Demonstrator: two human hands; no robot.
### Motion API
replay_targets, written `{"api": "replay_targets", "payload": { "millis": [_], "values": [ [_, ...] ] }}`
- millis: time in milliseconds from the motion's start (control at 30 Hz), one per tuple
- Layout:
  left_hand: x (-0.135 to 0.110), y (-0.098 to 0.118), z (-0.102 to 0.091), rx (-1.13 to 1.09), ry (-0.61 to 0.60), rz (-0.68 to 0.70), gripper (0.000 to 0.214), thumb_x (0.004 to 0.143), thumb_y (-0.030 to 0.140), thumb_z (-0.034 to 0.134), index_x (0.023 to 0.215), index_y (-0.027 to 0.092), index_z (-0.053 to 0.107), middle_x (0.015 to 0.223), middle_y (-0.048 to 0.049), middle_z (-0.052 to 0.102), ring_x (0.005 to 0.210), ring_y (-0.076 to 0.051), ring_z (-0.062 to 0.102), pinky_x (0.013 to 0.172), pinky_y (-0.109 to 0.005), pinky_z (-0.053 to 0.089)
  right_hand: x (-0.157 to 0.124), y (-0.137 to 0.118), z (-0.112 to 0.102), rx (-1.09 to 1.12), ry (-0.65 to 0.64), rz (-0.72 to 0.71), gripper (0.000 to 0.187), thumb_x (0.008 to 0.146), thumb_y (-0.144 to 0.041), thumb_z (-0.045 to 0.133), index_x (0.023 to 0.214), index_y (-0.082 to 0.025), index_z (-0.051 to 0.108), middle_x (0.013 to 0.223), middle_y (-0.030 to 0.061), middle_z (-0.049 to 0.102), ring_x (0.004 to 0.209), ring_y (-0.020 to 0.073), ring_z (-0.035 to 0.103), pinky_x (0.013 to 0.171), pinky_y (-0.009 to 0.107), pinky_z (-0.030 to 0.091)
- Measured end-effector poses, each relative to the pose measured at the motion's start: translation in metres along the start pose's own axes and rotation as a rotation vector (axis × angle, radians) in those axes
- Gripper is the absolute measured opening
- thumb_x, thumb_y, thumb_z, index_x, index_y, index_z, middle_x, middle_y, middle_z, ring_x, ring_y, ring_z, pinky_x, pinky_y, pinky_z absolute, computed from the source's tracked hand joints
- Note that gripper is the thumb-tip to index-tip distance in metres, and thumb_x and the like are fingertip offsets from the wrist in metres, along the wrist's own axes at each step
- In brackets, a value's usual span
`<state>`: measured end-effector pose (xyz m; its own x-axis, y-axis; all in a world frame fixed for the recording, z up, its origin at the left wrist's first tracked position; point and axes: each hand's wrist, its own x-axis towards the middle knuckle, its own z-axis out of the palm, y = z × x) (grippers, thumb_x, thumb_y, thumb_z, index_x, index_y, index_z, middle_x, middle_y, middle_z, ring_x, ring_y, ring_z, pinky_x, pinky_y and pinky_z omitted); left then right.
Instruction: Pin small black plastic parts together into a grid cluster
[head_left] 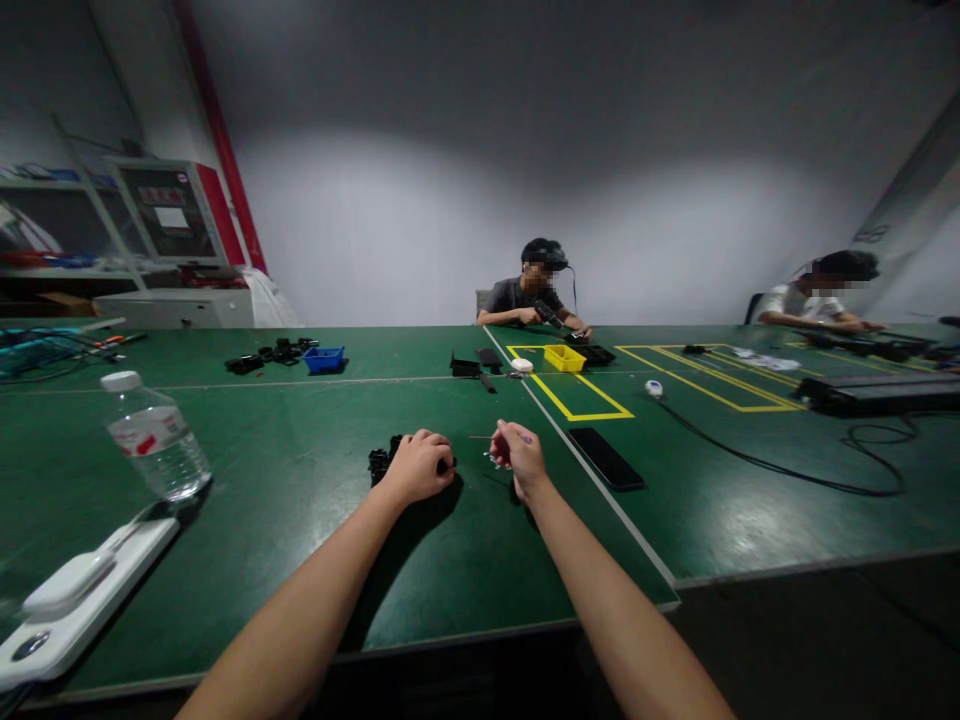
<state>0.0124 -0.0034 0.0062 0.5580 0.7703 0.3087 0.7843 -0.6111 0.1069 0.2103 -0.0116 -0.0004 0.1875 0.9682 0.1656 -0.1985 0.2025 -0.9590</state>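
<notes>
My left hand (421, 466) rests on the green table, its fingers curled round a black part (447, 465) that mostly hides under them. Just behind and left of it lie more small black pieces (379, 464). A short gap to the right, my right hand (519, 458) is closed in a pinch. From its fingertips a thin rod (480, 437) points left toward my left hand; its exact kind is too small to make out. Small shiny silvery bits (491, 459) show by the lower fingers, and I cannot tell whether they are held.
A black phone (606, 458) lies right of my right hand. At left stand a water bottle (159, 438) and a white power strip (90, 590). Farther back are a blue bin (325, 360), a yellow bin (564, 358) and black parts (274, 353). Two co-workers sit across.
</notes>
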Motion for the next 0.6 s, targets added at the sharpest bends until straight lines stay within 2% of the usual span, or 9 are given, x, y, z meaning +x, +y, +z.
{"api": "replay_targets", "payload": {
  "millis": [500,600],
  "values": [
    [-0.0003,-0.0018,0.0003,-0.008,0.021,0.011,0.008,0.079,0.030,0.061,0.081,0.025,0.067,0.108,-0.0025,0.066,0.105,-0.024,0.050,0.083,-0.037,0.037,-0.0015,-0.0015,-0.0004,-0.028,-0.014,-0.002,0.036,0.075,-0.050,0.064,0.061,-0.017,0.057,0.049,-0.0027,0.057,0.039,0.0068,0.047,0.036,0.016,0.030],
    [-0.0003,-0.0018,0.0006,-0.014,0.026,0.017,0.011,0.080,0.034,0.062,0.080,0.025,0.067,0.107,-0.0026,0.066,0.104,-0.024,0.050,0.083,-0.036,0.037,-0.0004,0.0004,-0.0006,-0.029,-0.013,-0.007,0.037,0.075,-0.050,0.065,0.061,-0.017,0.057,0.049,-0.0025,0.057,0.038,0.0067,0.046,0.036,0.017,0.029]
  ]
}}
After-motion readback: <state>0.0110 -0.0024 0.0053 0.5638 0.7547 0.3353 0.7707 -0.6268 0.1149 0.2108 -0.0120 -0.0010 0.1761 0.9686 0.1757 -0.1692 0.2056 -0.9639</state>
